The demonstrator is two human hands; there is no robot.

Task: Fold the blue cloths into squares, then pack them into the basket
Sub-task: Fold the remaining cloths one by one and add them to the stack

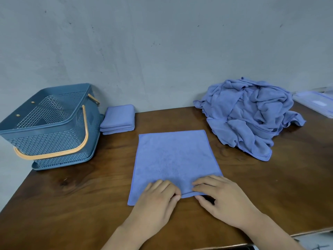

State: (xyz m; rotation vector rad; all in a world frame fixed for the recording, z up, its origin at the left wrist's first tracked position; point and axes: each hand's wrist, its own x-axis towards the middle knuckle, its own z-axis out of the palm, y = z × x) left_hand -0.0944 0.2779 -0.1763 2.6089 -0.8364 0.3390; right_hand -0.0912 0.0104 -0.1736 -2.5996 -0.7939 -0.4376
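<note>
The left hand [158, 193] and right hand [222, 195] sit close together, not quite touching, at the middle of the near hem of the flat cloth [173, 157]. Fingers lie on top and thumbs at the hem. Each probably pinches it, though the grip is partly hidden. The cloth runs straight away from both hands, roughly square. Bare table [243, 177] lies beyond its far edge, so there is room to fold away from the body. The folded stack [118, 120] and basket [50, 123] lie far-left of the left hand, and the loose pile [252, 114] far-right of the right hand.
</note>
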